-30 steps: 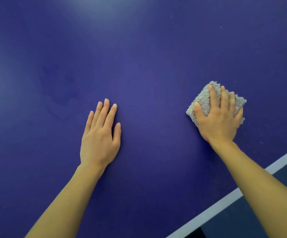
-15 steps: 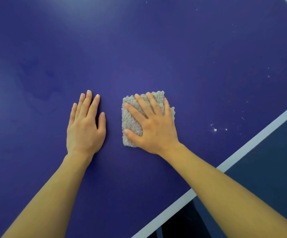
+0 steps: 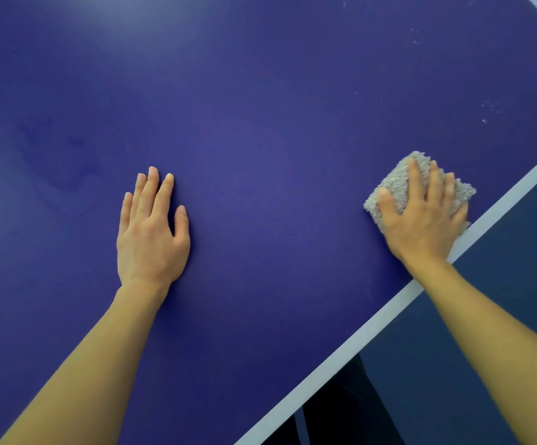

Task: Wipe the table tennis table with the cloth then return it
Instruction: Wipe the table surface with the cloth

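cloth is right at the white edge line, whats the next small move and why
Probably slide the cloth forward along the edge line toward the pale specks farther up the table. The right hand presses it flat at the line, with no table left to its right, and those specks look unwiped.

deep blue table (image 3: 260,123) – white edge line (image 3: 341,348), pale grey cloth (image 3: 395,184)

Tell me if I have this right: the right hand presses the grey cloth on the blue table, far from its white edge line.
Not far: the head view shows the right hand pressing the grey cloth on the blue table right beside its white edge line.
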